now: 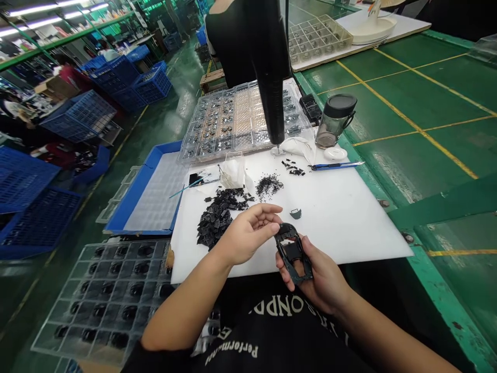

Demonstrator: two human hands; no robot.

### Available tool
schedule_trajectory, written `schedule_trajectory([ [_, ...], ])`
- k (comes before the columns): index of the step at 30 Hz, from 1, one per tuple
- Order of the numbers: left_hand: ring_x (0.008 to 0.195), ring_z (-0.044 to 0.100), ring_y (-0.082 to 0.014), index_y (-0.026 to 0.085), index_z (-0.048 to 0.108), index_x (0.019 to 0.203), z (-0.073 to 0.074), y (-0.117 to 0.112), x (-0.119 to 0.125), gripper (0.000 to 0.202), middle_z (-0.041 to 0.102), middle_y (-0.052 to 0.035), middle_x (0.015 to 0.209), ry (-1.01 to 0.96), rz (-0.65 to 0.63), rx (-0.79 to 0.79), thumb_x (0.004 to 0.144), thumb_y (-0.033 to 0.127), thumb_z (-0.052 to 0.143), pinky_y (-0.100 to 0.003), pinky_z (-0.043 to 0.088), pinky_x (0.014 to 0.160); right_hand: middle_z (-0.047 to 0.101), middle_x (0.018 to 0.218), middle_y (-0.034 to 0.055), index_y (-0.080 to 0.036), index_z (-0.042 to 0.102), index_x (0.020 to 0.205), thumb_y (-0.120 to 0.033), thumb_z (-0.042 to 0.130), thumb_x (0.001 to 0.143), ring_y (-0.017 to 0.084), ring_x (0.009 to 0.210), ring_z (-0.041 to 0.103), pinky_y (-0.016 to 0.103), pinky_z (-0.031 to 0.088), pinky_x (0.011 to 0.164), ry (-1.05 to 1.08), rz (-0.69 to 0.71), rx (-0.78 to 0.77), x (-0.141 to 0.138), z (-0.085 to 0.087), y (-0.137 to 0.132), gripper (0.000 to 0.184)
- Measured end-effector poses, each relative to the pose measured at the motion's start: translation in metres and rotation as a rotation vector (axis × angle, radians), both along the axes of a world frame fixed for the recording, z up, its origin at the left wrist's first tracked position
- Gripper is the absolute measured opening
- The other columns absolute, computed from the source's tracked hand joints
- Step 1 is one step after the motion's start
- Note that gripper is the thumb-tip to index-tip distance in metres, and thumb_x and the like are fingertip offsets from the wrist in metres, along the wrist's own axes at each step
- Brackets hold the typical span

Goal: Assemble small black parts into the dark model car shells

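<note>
Dark plastic housing frame (294, 251), one, open in the middle: located before the wearer's chest, above the near edge of the white work sheet (341, 223); tilted, its rounded end away from the body.

Right hand (324, 274): closed on the frame. From my remote seat I see the forearm slanting in from lower right, the thumb lying along the frame's right edge, and fingertips curling up at its left side.

Left hand (248, 235): forearm rising from lower left, elbow bent, wrist turned inward, fingers curved over the thumb. Thumb tip at the frame's rounded end; I cannot tell whether it presses there or pinches anything.

Nearby: small curved dark piece (296, 214), beyond the frame; heap of black plastic pieces (213, 220), left of the left hand; black powered screwdriver (274, 93), upright, bit down, beyond both hands.
</note>
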State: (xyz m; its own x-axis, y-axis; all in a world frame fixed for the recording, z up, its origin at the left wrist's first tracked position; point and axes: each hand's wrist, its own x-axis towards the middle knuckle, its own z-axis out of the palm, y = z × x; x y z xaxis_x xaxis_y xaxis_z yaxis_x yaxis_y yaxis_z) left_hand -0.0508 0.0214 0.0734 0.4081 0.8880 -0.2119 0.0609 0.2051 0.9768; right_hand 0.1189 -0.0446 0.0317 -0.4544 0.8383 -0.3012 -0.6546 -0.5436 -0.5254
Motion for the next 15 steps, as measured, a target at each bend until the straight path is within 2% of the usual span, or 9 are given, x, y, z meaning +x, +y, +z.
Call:
schedule_trajectory([
  [3, 0.093, 0.061, -0.0176, 0.019, 0.064, 0.113, 0.002, -0.001, 0.002, 0.032, 0.064, -0.0072, 0.099, 0.138, -0.013, 0.106, 0.083, 0.029, 0.067, -0.033, 0.049, 0.087, 0.065, 0.082, 0.0077, -0.018, 0.052, 0.115, -0.051, 0.042, 0.098, 0.017, 0.062, 0.059, 0.026, 0.047, 0.049, -0.026, 0.002, 0.012, -0.001, -0.001, 0.000, 0.038],
  [6, 0.089, 0.060, -0.0176, 0.020, 0.069, 0.106, 0.001, -0.004, 0.002, 0.025, 0.065, -0.0064, 0.097, 0.277, -0.026, 0.237, 0.083, 0.028, 0.067, -0.033, 0.049, 0.085, 0.064, 0.084, 0.0072, -0.019, 0.052, 0.113, -0.050, 0.040, 0.099, 0.017, 0.065, 0.059, 0.027, 0.048, 0.053, -0.156, -0.001, 0.106, 0.001, 0.000, 0.001, 0.036],
  [8, 0.088, 0.060, -0.0176, 0.019, 0.070, 0.102, -0.002, -0.005, 0.000, 0.021, 0.066, -0.0068, 0.095, 0.224, -0.030, 0.276, 0.085, 0.029, 0.066, -0.032, 0.048, 0.083, 0.064, 0.087, 0.0063, -0.022, 0.049, 0.119, -0.049, 0.041, 0.099, 0.018, 0.069, 0.060, 0.030, 0.050, 0.058, -0.298, 0.007, 0.235, 0.003, 0.000, 0.002, 0.034],
  [11, 0.088, 0.061, -0.0174, 0.017, 0.072, 0.093, -0.008, -0.009, -0.005, 0.018, 0.066, -0.0074, 0.091, 0.022, -0.018, 0.293, 0.086, 0.032, 0.066, -0.031, 0.049, 0.083, 0.064, 0.093, 0.0057, -0.027, 0.044, 0.128, -0.042, 0.051, 0.097, 0.020, 0.079, 0.061, 0.034, 0.051, 0.069, -0.598, -0.017, 0.498, 0.009, -0.002, 0.004, 0.035],
  [15, 0.095, 0.063, -0.0193, 0.018, 0.070, 0.104, -0.014, -0.019, -0.012, 0.031, 0.069, -0.0097, 0.103, -0.077, 0.104, 0.147, 0.083, 0.039, 0.070, -0.033, 0.051, 0.086, 0.064, 0.108, 0.0102, -0.029, 0.045, 0.133, -0.036, 0.070, 0.084, 0.029, 0.092, 0.063, 0.043, 0.052, 0.075, -1.059, -0.152, 0.837, 0.018, -0.010, 0.010, 0.055],
])
